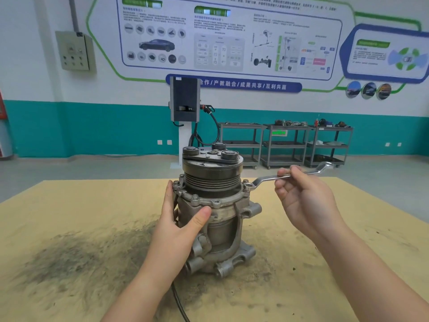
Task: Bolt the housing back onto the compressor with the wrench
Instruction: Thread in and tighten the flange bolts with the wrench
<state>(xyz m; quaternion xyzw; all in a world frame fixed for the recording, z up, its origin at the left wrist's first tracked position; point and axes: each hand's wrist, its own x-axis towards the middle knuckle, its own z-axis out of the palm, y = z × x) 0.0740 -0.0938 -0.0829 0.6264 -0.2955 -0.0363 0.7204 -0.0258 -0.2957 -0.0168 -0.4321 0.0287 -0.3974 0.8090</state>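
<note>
One view only, from the head camera, looking down at the compressor [212, 205] standing upright on a stained, tan-covered table [69, 217], its housing [218, 203] seated as a flanged ring just under the black pulley [211, 175]. The left hand [183, 219] wraps the body from the left side, thumb pressed flat on the front and fingers curled round the far side. The right hand [304, 198] pinches the wrench [287, 176] mid-shank between thumb and fingertips, its ring end sitting on a bolt [248, 186] at the flange's right edge. That light, fingertip hold looks like the weak point: under a hard pull the ring could ride up off the bolt head and round it. The tall casting could also tip or twist if the left hand's bracing slackens.
</note>
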